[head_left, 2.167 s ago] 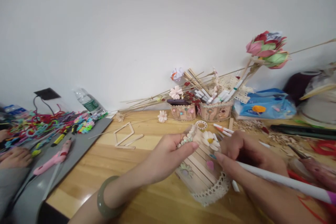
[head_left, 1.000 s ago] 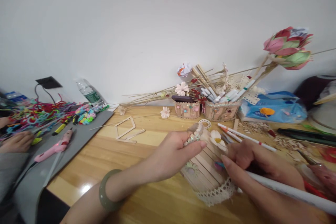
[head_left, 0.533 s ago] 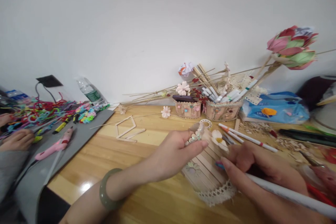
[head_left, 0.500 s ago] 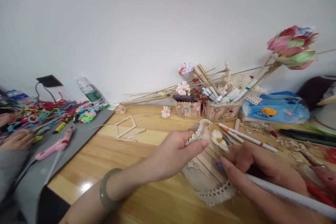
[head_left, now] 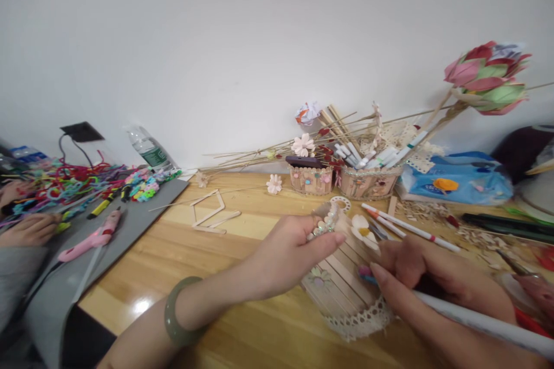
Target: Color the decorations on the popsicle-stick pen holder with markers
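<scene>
Pen (head_left: 480, 320) tip at a pink-blue spot (head_left: 364, 270) on the slatted panel (head_left: 335, 285), between both hands
The left hand (head_left: 285, 259) pinches the panel's beaded far-left edge, thumb on top; the right hand (head_left: 433, 282), nearer the spot, grips the pen, its shaft slanting off to the panel's near right. The slats run from the beads toward the lace (head_left: 359, 323) at the panel's near end. The white flower (head_left: 360, 227) sits just beyond the spot; whether the tip touches, I cannot tell.
</scene>
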### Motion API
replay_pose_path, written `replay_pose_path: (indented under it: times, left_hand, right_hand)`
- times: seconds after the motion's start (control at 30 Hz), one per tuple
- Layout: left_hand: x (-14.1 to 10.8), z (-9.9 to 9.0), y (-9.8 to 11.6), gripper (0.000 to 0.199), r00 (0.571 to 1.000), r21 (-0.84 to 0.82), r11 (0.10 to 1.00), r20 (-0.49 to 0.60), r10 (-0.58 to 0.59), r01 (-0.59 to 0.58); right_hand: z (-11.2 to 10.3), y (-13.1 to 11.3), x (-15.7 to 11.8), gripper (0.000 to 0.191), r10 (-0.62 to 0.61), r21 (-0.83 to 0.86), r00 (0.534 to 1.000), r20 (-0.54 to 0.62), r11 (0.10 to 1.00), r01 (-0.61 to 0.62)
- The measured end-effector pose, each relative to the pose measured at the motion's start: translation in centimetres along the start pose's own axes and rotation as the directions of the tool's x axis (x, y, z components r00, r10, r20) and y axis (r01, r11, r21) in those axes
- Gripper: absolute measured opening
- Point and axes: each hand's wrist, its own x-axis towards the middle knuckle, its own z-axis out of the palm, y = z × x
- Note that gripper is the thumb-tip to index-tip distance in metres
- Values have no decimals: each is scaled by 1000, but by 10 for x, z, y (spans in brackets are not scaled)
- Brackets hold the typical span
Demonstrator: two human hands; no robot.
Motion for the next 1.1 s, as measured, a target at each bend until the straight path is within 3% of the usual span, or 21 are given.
replay_pose_path:
  times: [0.83,0.97,1.1]
  left_hand:
    - [-1,0,2,31,999,39,998,0,43,-43]
    - [-1,0,0,32,1000,22,1000,-2,10,-10]
    - [2,-1,-1,32,1000,-26,1000,-28,2,-3]
  right_hand:
    - [-2,-1,0,31,18,-17,1000,7,1000,-18]
    - [-1,-2,1,30,67,46,998,0,997,-67]
    - [-2,0,2,22,199,179,980,-28,965,-191]
